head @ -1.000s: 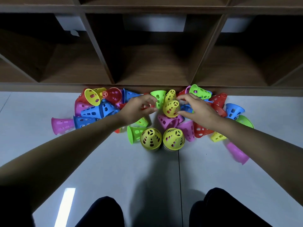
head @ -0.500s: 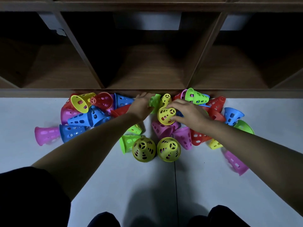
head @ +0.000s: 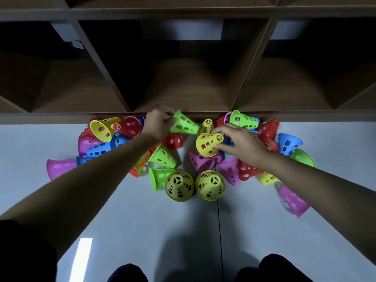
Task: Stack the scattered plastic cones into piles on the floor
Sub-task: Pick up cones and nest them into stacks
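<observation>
Several perforated plastic cones in yellow, green, red, blue and pink lie scattered on the pale floor (head: 122, 231) against a wooden shelf unit. My left hand (head: 157, 125) grips a green cone (head: 183, 124), lifted and tilted above the heap. My right hand (head: 239, 142) holds a yellow cone (head: 209, 143) by its narrow end, just above pink cones (head: 201, 162). Two upright yellow piles, a darker one (head: 179, 185) and a brighter one (head: 210, 185), stand side by side nearest to me.
The wooden shelf unit (head: 183, 115) with dark cubbies runs along the back. A pink cone (head: 60, 167) lies apart at the left, another pink one (head: 293, 201) at the right. My knees (head: 272, 267) show at the bottom edge.
My left hand has closed on the green cone and raised it from the heap. My right hand has lifted the yellow cone slightly and turned it sideways.
</observation>
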